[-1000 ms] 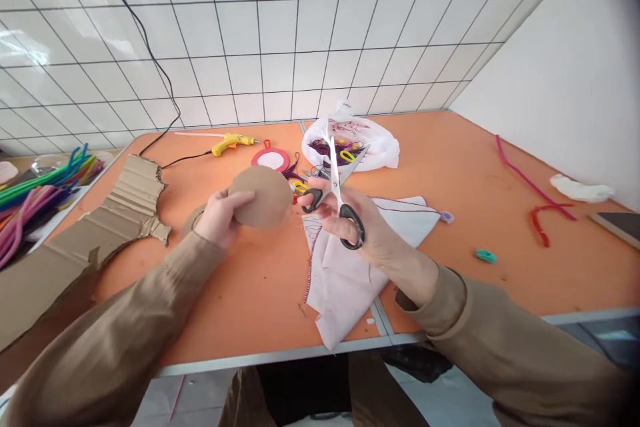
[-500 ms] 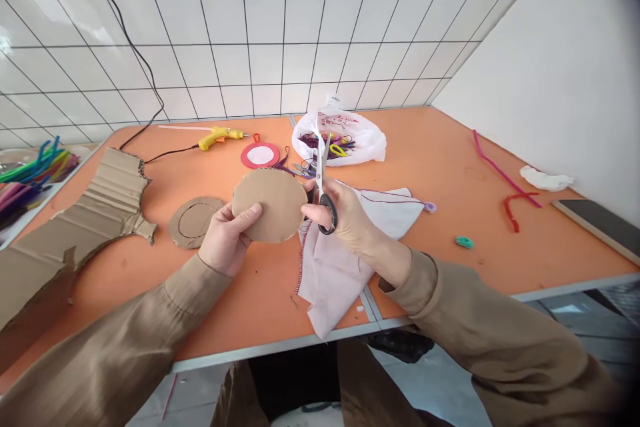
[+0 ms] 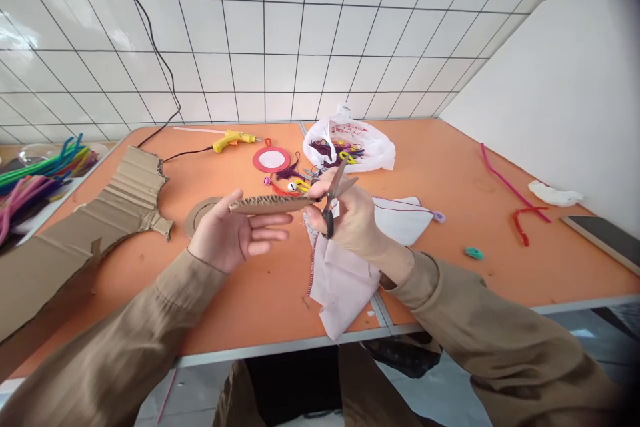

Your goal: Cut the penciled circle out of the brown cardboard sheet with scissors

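A round cardboard disc is tilted edge-on above the table, its corrugated rim facing me. My left hand is open with palm up, its fingers stretched out beneath the disc and the thumb at its left end. In my right hand is a pair of scissors, black-handled, with blades pointing up and slightly apart. The right fingers also touch the disc's right end. Below the right hand lies a pale cloth with dark red stitching. Behind my left hand, a cardboard ring is partly hidden.
A large cut cardboard sheet covers the left side. Toward the back are a yellow glue gun, a red-rimmed disc and a white plastic bag of threads. Pipe cleaners and a green clip lie to the right.
The cardboard disc has turned from face-on to edge-on. My left hand has loosened its pinch and spread its fingers under it. My right hand keeps the scissors.
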Demonstrator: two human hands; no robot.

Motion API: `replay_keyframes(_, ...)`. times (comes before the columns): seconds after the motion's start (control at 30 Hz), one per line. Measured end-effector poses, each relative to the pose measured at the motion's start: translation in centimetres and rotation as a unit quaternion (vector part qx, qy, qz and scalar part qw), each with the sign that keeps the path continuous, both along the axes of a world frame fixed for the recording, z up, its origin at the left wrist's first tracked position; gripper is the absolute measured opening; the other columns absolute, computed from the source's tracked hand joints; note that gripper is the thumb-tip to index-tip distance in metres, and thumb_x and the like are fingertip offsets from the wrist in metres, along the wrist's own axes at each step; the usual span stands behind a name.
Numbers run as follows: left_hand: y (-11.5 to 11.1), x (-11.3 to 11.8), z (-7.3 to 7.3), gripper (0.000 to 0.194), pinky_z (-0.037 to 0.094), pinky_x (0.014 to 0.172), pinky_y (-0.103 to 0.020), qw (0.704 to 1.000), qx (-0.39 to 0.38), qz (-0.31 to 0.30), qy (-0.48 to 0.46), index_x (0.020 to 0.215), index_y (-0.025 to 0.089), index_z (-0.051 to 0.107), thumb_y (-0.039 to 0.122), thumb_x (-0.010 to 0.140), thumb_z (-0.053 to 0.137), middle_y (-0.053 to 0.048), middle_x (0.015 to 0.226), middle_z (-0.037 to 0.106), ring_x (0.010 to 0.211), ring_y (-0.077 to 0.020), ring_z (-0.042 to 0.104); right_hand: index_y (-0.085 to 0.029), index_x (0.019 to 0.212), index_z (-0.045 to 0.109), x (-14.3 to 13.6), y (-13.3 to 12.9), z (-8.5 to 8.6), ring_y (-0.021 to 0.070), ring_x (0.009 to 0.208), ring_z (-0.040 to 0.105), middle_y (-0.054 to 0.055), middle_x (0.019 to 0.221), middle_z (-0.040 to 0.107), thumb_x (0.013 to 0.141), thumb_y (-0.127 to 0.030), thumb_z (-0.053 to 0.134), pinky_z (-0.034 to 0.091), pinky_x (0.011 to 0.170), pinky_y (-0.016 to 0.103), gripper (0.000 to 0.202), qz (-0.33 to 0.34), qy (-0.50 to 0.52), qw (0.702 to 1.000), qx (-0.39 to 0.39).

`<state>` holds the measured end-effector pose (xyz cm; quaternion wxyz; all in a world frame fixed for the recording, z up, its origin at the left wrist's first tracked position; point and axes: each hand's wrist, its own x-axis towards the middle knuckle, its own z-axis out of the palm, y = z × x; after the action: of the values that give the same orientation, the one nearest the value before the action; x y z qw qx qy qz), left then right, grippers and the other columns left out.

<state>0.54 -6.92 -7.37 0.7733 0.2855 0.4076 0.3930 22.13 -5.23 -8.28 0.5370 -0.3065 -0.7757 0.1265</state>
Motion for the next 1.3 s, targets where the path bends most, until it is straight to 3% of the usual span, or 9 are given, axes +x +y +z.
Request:
replay_keyframes(0.07, 0.2, -0.2, -0.1, 0.047, 0.051, 0.054, -0.026, 0.998, 0.040, 0.038, 0.004, 0.110, 0.014, 0.069, 0.027, 0.066, 0.073, -0.014, 0.106, 0.071, 0.076, -0.0220, 0.068, -0.027, 0.090, 0.060, 0.0, 0.0, -0.3, 0.0236, 0.087, 0.058, 0.003, 0.089, 0.064, 0.073, -0.013, 0.063, 0.047, 0.083, 0.042, 0.022, -0.007, 0.001, 1.000, -0.029)
replay_keyframes(0.13, 0.3, -0.1, -0.4, 0.045, 0.052, 0.058, -0.025, 0.995, 0.083, 0.061, 0.010, 0.109, 0.016, 0.071, 0.016, 0.064, 0.073, -0.010, 0.102, 0.072, 0.075, -0.0187, 0.066, -0.027, 0.102, 0.059, 0.1, -0.1, -0.7, 0.0246, 0.098, 0.059, 0.005, 0.103, 0.064, 0.073, -0.014, 0.064, 0.047, 0.089, 0.043, 0.032, 0.001, 0.028, 0.996, -0.080)
replay_keyframes(0.2, 0.4, 0.1, -0.8, 0.043, 0.052, 0.061, -0.025, 0.991, 0.114, 0.070, 0.006, 0.108, 0.016, 0.071, 0.016, 0.064, 0.076, -0.008, 0.100, 0.072, 0.077, -0.0186, 0.065, -0.027, 0.107, 0.058, 0.3, -0.3, -1.0, 0.0235, 0.101, 0.060, 0.005, 0.106, 0.063, 0.076, -0.020, 0.066, 0.047, 0.090, 0.041, 0.033, 0.039, 0.080, 0.985, -0.150)
replay_keyframes(0.27, 0.4, 0.3, -1.2, 0.044, 0.053, 0.064, -0.025, 0.988, 0.135, 0.076, 0.002, 0.108, 0.018, 0.072, 0.017, 0.064, 0.078, -0.007, 0.099, 0.072, 0.080, -0.0185, 0.065, -0.025, 0.103, 0.059, 0.4, -0.5, -1.1, 0.0208, 0.092, 0.061, 0.003, 0.096, 0.064, 0.078, -0.026, 0.065, 0.049, 0.083, 0.038, 0.026, 0.077, 0.129, 0.962, -0.228)
replay_keyframes(0.4, 0.3, 0.6, -1.7, 0.044, 0.054, 0.066, -0.026, 0.986, 0.154, 0.060, 0.016, 0.102, 0.018, 0.074, 0.021, 0.060, 0.085, -0.006, 0.092, 0.073, 0.080, -0.0197, 0.067, -0.022, 0.088, 0.059, 0.2, -0.8, -0.5, 0.0148, 0.066, 0.054, -0.002, 0.071, 0.054, 0.075, -0.027, 0.063, 0.046, 0.063, 0.031, 0.015, 0.052, 0.175, 0.926, -0.329)
replay_keyframes(0.57, -0.1, 1.1, -2.2, 0.032, 0.054, 0.065, -0.025, 0.987, 0.140, 0.063, 0.036, 0.078, 0.017, 0.076, 0.025, 0.052, 0.092, -0.004, 0.075, 0.074, 0.070, -0.0161, 0.067, -0.021, 0.079, 0.054, 0.2, -0.8, -0.3, 0.0110, 0.057, 0.042, -0.005, 0.064, 0.044, 0.070, -0.023, 0.065, 0.036, 0.054, 0.027, 0.015, 0.042, 0.154, 0.932, -0.326)
replay_keyframes(0.8, -0.3, 1.7, -3.1, 0.025, 0.055, 0.082, -0.036, 0.989, 0.129, 0.042, 0.055, 0.082, 0.017, 0.079, 0.030, 0.062, 0.087, -0.008, 0.081, 0.077, 0.079, -0.0239, 0.072, -0.022, 0.082, 0.054, 0.3, -0.8, -1.1, 0.0110, 0.059, 0.046, -0.004, 0.069, 0.049, 0.071, -0.023, 0.063, 0.037, 0.055, 0.027, 0.015, 0.069, 0.135, 0.941, -0.301)
replay_keyframes(1.03, -0.7, 2.0, -3.6, 0.035, 0.055, 0.082, -0.037, 0.983, 0.166, 0.059, 0.057, 0.091, 0.020, 0.079, 0.027, 0.058, 0.089, -0.007, 0.091, 0.078, 0.090, -0.0263, 0.071, -0.022, 0.078, 0.052, 0.1, -1.2, -0.6, 0.0114, 0.056, 0.042, -0.005, 0.063, 0.045, 0.069, -0.026, 0.063, 0.036, 0.053, 0.028, 0.015, 0.024, 0.148, 0.933, -0.328)
replay_keyframes(1.3, -0.8, 1.8, -3.2, 0.028, 0.056, 0.080, -0.037, 0.984, 0.143, 0.073, 0.077, 0.084, 0.020, 0.080, 0.030, 0.059, 0.089, -0.007, 0.086, 0.078, 0.085, -0.0255, 0.072, -0.023, 0.077, 0.051, 0.1, -1.4, -0.5, 0.0114, 0.055, 0.035, -0.006, 0.060, 0.039, 0.069, -0.027, 0.063, 0.032, 0.053, 0.028, 0.015, 0.030, 0.149, 0.923, -0.354)
